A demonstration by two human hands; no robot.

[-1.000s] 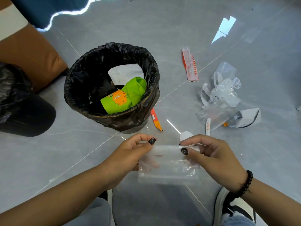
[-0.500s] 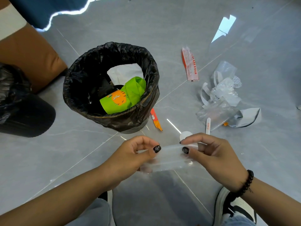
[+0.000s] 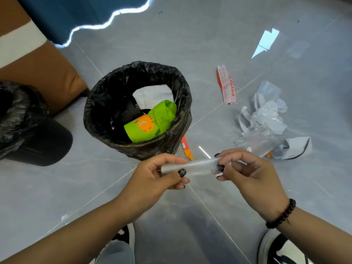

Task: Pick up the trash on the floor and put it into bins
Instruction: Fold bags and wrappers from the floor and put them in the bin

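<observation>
A clear plastic bag (image 3: 196, 165), folded into a narrow strip, stretches between my two hands just in front of the bin. My left hand (image 3: 158, 176) pinches its left end with thumb and fingers. My right hand (image 3: 245, 172) pinches the right end. The bin (image 3: 182, 96) is lined with a black bag and holds a green and orange wrapper (image 3: 152, 122) and white paper (image 3: 152, 95). On the floor to the right lies a heap of clear and white plastic trash (image 3: 266, 122), a red and white wrapper (image 3: 226, 85) and an orange strip (image 3: 186, 148).
A second bin (image 3: 28, 128) with a black liner stands at the left edge. A brown and white cushion (image 3: 38, 69) lies behind it, with a blue curtain (image 3: 76, 14) at the top. My shoes (image 3: 274, 246) stand on the grey tile floor (image 3: 209, 35) below my hands.
The clear bag hung open as a flat sheet between my hands; it has been folded up into a thin strip. Both hands have risen slightly toward the bin.
</observation>
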